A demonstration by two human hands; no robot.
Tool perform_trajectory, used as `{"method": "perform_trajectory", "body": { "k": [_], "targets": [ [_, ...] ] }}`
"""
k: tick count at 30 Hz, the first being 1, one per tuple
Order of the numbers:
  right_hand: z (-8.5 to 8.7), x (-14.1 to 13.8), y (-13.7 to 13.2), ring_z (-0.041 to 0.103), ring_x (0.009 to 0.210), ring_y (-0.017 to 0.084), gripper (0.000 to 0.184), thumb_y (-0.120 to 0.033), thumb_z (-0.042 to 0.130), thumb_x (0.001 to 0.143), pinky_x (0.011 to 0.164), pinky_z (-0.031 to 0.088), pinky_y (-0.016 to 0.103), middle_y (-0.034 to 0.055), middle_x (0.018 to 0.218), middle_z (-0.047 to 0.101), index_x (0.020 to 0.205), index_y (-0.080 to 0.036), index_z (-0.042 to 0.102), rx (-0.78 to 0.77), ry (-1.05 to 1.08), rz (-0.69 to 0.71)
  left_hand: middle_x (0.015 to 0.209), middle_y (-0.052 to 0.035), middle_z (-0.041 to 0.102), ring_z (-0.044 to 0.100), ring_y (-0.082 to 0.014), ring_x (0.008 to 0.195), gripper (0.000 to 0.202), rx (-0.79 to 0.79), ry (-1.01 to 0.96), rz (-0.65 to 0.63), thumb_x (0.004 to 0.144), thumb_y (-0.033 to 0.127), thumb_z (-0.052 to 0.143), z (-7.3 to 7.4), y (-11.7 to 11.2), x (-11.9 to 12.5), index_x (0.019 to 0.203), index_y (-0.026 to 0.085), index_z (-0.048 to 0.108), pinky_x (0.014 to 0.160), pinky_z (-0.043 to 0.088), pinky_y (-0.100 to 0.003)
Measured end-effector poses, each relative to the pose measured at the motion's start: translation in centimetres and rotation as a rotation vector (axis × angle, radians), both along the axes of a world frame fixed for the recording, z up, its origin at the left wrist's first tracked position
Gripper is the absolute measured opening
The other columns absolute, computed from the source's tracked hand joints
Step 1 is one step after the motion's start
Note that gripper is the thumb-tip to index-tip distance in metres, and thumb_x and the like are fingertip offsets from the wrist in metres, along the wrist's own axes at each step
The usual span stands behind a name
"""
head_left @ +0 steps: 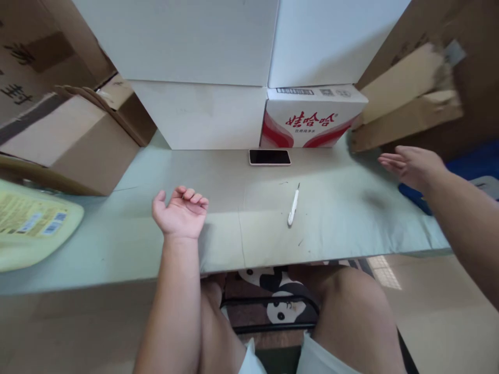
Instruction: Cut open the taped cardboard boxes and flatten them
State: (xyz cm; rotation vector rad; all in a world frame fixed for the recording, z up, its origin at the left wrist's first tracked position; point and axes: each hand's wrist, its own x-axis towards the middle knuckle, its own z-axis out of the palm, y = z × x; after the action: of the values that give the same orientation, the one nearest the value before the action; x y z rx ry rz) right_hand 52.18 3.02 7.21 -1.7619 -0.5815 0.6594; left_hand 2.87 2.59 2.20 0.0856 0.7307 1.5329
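Observation:
My left hand [181,214] is palm up over the left part of the table, its fingers loosely curled and apart, holding nothing. Out to the right, my right hand [416,167] hovers above the tabletop near a cardboard box [409,122]; its fingers are stretched out and no object shows in them. Between the two hands lies a slim white-handled tool [293,208] with a thin dark pointed tip facing away from me. Behind it a phone [270,157] rests flat with its dark screen up.
Large white panels [218,114] and a red-and-white carton [307,124] line the table's back. Cardboard boxes [97,150] and a pale yellow bottle [39,228] stand at left. Something blue [477,161] sits at right. The cloth-covered table's front edge [249,265] is above my knees.

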Motion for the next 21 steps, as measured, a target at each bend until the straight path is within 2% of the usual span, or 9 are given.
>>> {"method": "perform_trajectory", "body": {
  "k": [3, 7, 10, 13, 17, 21],
  "targets": [
    [-1.5, -2.4, 2.0, 0.070, 0.066, 0.013, 0.014, -0.013, 0.051, 0.095, 0.062, 0.059, 0.023, 0.0038, 0.069, 0.068, 0.085, -0.022, 0.054, -0.099, 0.029, 0.082, 0.056, 0.0025, 0.046, 0.046, -0.0094, 0.045, 0.042, 0.007, -0.014, 0.017, 0.091, 0.050, 0.030, 0.1, 0.1, -0.6, 0.069, 0.019, 0.047, 0.047, 0.041, -0.024],
    [-3.9, -6.9, 1.1, 0.071, 0.066, 0.013, 0.010, -0.017, 0.050, 0.097, 0.062, 0.060, 0.023, 0.0041, 0.074, 0.071, 0.092, -0.021, 0.056, -0.214, 0.045, 0.268, 0.056, 0.0024, 0.046, 0.045, -0.0092, 0.044, 0.043, 0.026, -0.054, 0.033, 0.091, 0.050, 0.031, 0.2, 0.0, -1.4, 0.068, 0.019, 0.049, 0.047, 0.041, -0.025],
    [-4.4, -10.3, 0.6, 0.071, 0.064, 0.012, 0.008, -0.017, 0.049, 0.097, 0.061, 0.060, 0.022, 0.0040, 0.075, 0.071, 0.094, -0.021, 0.057, -0.290, 0.017, 0.392, 0.056, 0.0024, 0.046, 0.044, -0.0090, 0.045, 0.043, 0.047, -0.101, 0.041, 0.091, 0.049, 0.032, 0.2, -0.6, -2.1, 0.067, 0.018, 0.050, 0.047, 0.041, -0.024],
    [-4.3, -14.4, 1.1, 0.071, 0.062, 0.013, 0.008, -0.016, 0.051, 0.095, 0.059, 0.059, 0.024, 0.0058, 0.075, 0.071, 0.095, -0.019, 0.058, -0.338, -0.050, 0.522, 0.057, 0.0032, 0.045, 0.044, -0.0080, 0.045, 0.042, 0.071, -0.161, 0.060, 0.090, 0.049, 0.036, 0.1, -1.3, -3.3, 0.067, 0.018, 0.051, 0.049, 0.039, -0.023],
    [-4.4, -22.2, 3.7, 0.070, 0.060, 0.014, 0.009, -0.014, 0.054, 0.091, 0.056, 0.055, 0.024, 0.0068, 0.076, 0.071, 0.097, -0.017, 0.061, -0.337, -0.222, 0.774, 0.056, 0.0037, 0.042, 0.041, -0.0077, 0.045, 0.040, 0.103, -0.252, 0.137, 0.090, 0.046, 0.038, 0.2, -2.2, -5.4, 0.065, 0.018, 0.052, 0.049, 0.038, -0.024],
    [-4.7, -32.9, 7.1, 0.068, 0.063, 0.014, 0.020, -0.013, 0.056, 0.087, 0.063, 0.055, 0.027, 0.0042, 0.077, 0.072, 0.105, -0.017, 0.063, -0.235, -0.384, 1.080, 0.055, 0.0041, 0.040, 0.039, -0.0072, 0.044, 0.037, 0.108, -0.328, 0.215, 0.089, 0.043, 0.039, 0.3, -2.7, -7.2, 0.065, 0.018, 0.051, 0.048, 0.035, -0.023]
  ]
}}
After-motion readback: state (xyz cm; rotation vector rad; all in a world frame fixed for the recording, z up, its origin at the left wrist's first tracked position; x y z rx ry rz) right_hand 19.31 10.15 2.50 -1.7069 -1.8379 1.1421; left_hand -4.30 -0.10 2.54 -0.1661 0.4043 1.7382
